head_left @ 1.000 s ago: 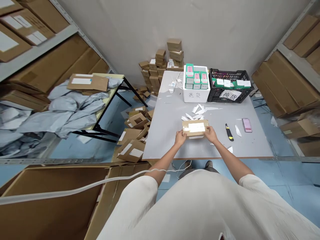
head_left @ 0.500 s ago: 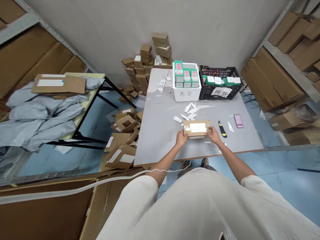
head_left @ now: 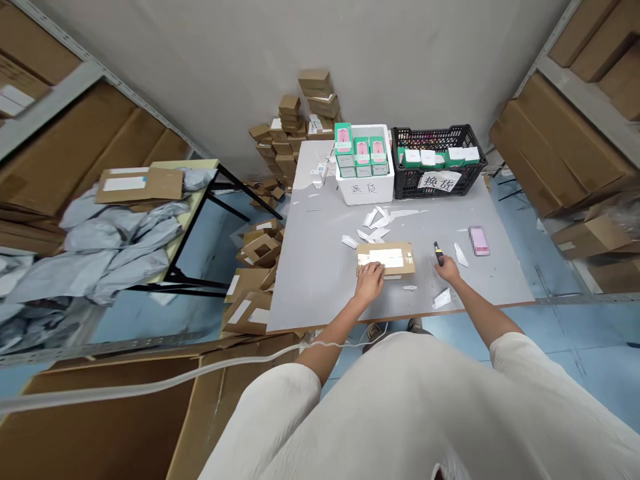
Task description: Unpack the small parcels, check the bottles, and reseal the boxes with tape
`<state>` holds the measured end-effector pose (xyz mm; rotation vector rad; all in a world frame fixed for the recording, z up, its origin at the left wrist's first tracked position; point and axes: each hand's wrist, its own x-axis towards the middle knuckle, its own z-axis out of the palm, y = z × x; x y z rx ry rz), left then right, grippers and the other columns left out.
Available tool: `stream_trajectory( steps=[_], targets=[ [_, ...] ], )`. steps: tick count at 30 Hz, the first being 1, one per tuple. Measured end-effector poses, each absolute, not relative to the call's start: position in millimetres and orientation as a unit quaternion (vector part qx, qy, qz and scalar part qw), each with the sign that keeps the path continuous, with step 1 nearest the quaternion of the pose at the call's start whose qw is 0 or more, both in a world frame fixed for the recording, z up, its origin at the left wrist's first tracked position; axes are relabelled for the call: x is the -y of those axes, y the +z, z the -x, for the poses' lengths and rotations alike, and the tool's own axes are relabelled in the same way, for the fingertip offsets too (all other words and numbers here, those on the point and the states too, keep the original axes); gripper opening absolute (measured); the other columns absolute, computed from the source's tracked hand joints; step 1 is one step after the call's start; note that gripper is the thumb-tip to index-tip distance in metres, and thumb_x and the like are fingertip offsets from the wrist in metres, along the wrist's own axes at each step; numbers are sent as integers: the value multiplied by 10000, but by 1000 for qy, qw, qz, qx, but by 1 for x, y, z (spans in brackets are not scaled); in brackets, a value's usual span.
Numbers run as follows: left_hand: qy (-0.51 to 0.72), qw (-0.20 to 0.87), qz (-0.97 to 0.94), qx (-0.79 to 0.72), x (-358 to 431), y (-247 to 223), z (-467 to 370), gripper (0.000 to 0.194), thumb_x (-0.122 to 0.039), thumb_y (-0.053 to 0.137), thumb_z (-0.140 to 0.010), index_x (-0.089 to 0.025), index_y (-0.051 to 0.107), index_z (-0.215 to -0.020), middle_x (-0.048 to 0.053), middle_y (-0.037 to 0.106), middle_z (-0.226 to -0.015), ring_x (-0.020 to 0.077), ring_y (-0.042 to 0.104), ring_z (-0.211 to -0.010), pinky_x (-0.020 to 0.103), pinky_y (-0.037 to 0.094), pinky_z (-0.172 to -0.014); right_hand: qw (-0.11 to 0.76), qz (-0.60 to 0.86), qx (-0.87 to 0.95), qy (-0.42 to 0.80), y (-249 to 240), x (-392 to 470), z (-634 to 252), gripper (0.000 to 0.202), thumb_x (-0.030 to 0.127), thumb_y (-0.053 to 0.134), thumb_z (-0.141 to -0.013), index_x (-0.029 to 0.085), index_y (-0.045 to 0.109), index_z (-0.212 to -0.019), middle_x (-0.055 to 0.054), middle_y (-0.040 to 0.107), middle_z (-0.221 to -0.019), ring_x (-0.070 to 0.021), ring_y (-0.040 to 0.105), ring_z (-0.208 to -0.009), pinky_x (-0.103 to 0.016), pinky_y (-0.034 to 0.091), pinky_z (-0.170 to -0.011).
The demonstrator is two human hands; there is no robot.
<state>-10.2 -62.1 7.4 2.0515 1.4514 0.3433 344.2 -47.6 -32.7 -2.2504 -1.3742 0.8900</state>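
A small brown cardboard box (head_left: pixel 407 261) with a white label on top sits near the front of the grey table. My left hand (head_left: pixel 369 283) rests over its front left edge, the fingers lying on the cardboard. To the right of the box, my right hand (head_left: pixel 449 270) is closed around the handle of a black and yellow utility knife (head_left: pixel 438 252). The knife's tip points away from me; whether its blade is out cannot be made out. White paper scraps (head_left: pixel 371 236) lie behind the box, and another scrap (head_left: pixel 442 299) is beside my right wrist.
At the table's back stand a white bin (head_left: pixel 367 192) of green and pink boxes and a black crate (head_left: pixel 467 181). A pink phone-like item (head_left: pixel 479 241) lies at right. Opened cartons (head_left: pixel 247 313) pile up left of the table. A white cable (head_left: pixel 240 364) crosses low in front.
My right hand has left the box, moved right and grasped the utility knife. My left hand has shifted from the box's left end onto its top front edge.
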Motion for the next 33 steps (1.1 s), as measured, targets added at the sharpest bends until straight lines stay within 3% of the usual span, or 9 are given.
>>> stream_trajectory(
  steps=[4,10,15,19,24,29,33],
  targets=[
    [108,283,-768,-563,69,4,13,495,-181,517,-1000,-272,649,-1468,147,638,-1512,360,551,-1439,548,448,-1175,49,831,449,325,-54,41,-358,389,271,748,-804,169,762,-1179,-242,695,-1302,-438,681,-1233,-551,536,-1029],
    [78,250,-772,-579,79,1,14,599,-146,516,-987,-246,581,-1574,144,612,-1557,354,514,-1494,551,439,-1221,-102,798,505,314,-74,44,-363,453,313,634,-988,161,619,-1414,-221,606,-1433,-367,614,-1328,-467,517,-1051],
    [62,231,-770,-591,80,3,15,608,-138,527,-986,-228,578,-1585,156,612,-1550,361,523,-1481,549,451,-1216,-147,764,556,292,-77,44,-363,425,366,597,-1057,156,543,-1423,-210,596,-1422,-339,595,-1326,-409,504,-1011],
    [52,227,-774,-589,80,6,17,590,-129,497,-994,-206,588,-1572,159,616,-1545,352,525,-1479,539,458,-1212,-135,768,550,300,-78,39,-365,412,314,627,-1033,160,531,-1402,-218,610,-1424,-333,629,-1287,-391,512,-968],
    [47,228,-779,-582,78,5,19,589,-129,496,-988,-189,592,-1566,158,615,-1551,344,528,-1474,527,452,-1220,-74,810,465,349,-77,34,-370,545,307,684,-954,186,495,-1451,-180,710,-1322,-320,703,-1170,-377,531,-910],
    [57,234,-787,-569,74,2,19,597,-139,514,-982,-214,597,-1568,147,615,-1564,346,527,-1489,531,455,-1219,44,822,400,402,-68,32,-372,433,388,556,-996,191,576,-1381,-109,789,-1070,-287,744,-995,-356,557,-853],
    [76,242,-796,-550,75,-1,20,618,-130,505,-984,-233,580,-1589,132,596,-1609,341,502,-1533,546,451,-1239,167,798,382,436,-53,23,-366,438,528,468,-1030,199,613,-1281,-71,763,-952,-222,718,-790,-304,555,-697]
  ],
)
